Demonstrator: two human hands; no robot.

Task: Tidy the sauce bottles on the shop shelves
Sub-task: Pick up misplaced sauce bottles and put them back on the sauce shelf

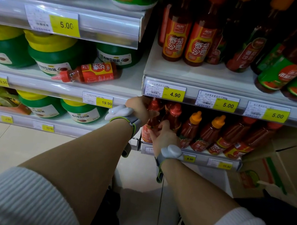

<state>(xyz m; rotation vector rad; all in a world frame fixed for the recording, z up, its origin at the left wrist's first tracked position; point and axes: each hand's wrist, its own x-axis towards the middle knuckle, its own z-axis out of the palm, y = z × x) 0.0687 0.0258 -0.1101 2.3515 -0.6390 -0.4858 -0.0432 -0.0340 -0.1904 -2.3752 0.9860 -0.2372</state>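
Head view: both my hands — left hand (140, 107), right hand (163, 133) — grip red sauce bottles (174, 116) at the lower shelf's (191, 152) left end; I'd stand them upright, labels forward.

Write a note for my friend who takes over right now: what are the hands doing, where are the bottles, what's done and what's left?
Left hand: gripping the top of a red-capped bottle at the left end of the low right shelf.
Right hand: on the lower part of the bottles there; which one it grips is unclear.
Bottle row beside them stands in line, leaning a little.
Left to do: a stray sauce bottle lies on its side among the green tubs on the left shelf; it likely belongs with the ketchup bottles higher up.
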